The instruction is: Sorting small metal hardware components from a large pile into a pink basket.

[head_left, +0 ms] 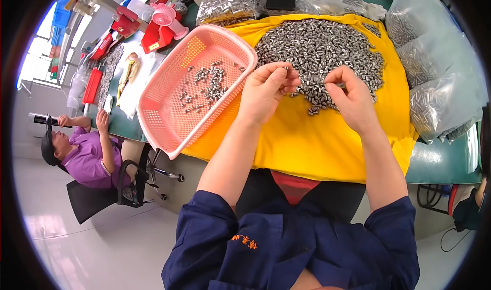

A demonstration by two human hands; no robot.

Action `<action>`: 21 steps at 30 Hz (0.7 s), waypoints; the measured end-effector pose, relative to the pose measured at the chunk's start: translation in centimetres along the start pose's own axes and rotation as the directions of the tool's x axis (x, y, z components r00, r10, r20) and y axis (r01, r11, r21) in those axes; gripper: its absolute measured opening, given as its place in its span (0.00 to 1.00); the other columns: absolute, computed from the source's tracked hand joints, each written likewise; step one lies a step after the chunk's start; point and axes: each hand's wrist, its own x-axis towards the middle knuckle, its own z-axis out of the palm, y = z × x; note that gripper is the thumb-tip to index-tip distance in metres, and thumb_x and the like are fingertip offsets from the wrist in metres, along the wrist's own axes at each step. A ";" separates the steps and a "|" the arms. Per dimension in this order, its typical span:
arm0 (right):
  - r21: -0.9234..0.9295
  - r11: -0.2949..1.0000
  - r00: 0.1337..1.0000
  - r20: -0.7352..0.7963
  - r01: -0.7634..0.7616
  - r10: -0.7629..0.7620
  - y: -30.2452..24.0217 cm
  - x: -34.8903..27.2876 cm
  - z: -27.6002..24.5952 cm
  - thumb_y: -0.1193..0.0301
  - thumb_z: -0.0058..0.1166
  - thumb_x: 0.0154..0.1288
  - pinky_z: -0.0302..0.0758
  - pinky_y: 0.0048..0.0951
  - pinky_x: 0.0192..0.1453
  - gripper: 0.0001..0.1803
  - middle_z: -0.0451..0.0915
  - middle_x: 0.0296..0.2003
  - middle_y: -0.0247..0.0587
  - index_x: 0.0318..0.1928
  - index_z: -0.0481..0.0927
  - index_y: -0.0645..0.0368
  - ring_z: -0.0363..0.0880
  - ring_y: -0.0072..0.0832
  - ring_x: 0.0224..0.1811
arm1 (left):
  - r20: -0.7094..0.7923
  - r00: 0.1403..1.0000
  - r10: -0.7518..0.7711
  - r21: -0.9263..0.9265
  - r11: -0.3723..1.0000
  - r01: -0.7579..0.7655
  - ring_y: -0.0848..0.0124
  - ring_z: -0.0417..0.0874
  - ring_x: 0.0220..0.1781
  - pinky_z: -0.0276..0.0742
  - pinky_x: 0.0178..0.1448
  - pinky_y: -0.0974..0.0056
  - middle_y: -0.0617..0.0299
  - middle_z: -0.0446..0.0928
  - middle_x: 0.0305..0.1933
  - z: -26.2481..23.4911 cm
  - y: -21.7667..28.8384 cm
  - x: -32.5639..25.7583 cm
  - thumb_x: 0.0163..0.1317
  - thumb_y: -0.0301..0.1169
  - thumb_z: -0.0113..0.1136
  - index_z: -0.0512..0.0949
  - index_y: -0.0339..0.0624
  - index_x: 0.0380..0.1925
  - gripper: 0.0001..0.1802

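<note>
Pinching a small metal piece (286,68) between the thumb and fingertips of the left hand (266,89), over the left edge of the metal pile (327,41). Curling the other fingers of that hand inward, hiding the palm and allowing no telling of further pieces inside. Holding the right hand (354,99) over the near right part of the pile, bringing thumb and forefinger into a narrow, nearly closed ring; showing too little to tell of anything caught between them.

Facing the two sets of fingertips toward each other across a stretch of the pile, placing the pinched piece to the left of the right fingertips and a little farther from the body. Being too small and too covered for any reading of its own long axis.

Having the pink basket (169,118) just to the left of the left hand, nearer to it than to the right one, slanting lengthwise from far right to near left. Showing inside it a thin scatter of loose pieces (212,89).

Spreading the pile widest beyond both hands, narrowing toward the body, resting on a yellow cloth (307,152) over the green desk (434,167). Lining filled clear bags (432,103) along the right side, well apart from the right hand.
</note>
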 end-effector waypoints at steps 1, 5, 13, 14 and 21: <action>0.011 1.000 1.000 -0.004 0.012 -0.012 -0.1 -0.1 -0.3 0.77 0.47 0.56 0.65 0.17 0.27 0.03 0.72 0.26 0.29 0.33 0.70 0.61 0.65 0.13 0.24 | 0.003 1.000 -0.015 -0.019 1.000 0.015 0.69 0.77 0.34 0.74 0.38 0.67 0.58 0.75 0.35 0.3 -0.3 0.2 0.62 0.28 0.49 0.73 0.38 0.38 0.08; -0.062 0.992 0.993 -0.049 0.108 -0.112 -0.1 0.0 -0.4 0.74 0.48 0.54 0.68 0.22 0.28 0.04 0.74 0.23 0.36 0.32 0.71 0.60 0.70 0.21 0.23 | -0.026 0.999 -0.019 0.130 0.991 0.022 0.72 0.77 0.33 0.73 0.37 0.70 0.58 0.75 0.33 0.2 -0.5 0.5 0.63 0.29 0.47 0.71 0.35 0.38 0.09; 0.029 0.988 0.976 -0.158 0.154 -0.148 -0.4 0.4 -0.9 0.76 0.48 0.56 0.67 0.19 0.32 0.03 0.72 0.25 0.34 0.32 0.71 0.61 0.69 0.18 0.26 | 0.006 1.000 0.008 0.329 0.944 -0.009 0.74 0.76 0.31 0.71 0.37 0.74 0.59 0.76 0.32 0.0 -1.0 0.6 0.57 0.22 0.52 0.73 0.36 0.34 0.05; 0.006 0.989 0.971 -0.190 0.150 -0.146 -0.4 0.4 -0.9 0.76 0.48 0.56 0.67 0.19 0.32 0.03 0.72 0.25 0.34 0.32 0.71 0.61 0.69 0.18 0.27 | -0.003 1.000 0.006 0.375 0.927 -0.004 0.75 0.76 0.32 0.71 0.38 0.74 0.60 0.76 0.32 0.2 -1.0 0.6 0.56 0.22 0.53 0.73 0.36 0.34 0.05; -0.075 0.975 0.941 -0.253 0.211 -0.223 -0.4 0.5 -0.7 0.76 0.48 0.55 0.69 0.22 0.30 0.03 0.74 0.24 0.37 0.32 0.72 0.61 0.72 0.21 0.25 | 0.341 0.920 0.192 0.886 0.263 -0.383 0.69 0.79 0.31 0.74 0.37 0.68 0.60 0.77 0.28 2.0 -0.4 -2.7 0.47 0.21 0.57 0.76 0.38 0.26 0.05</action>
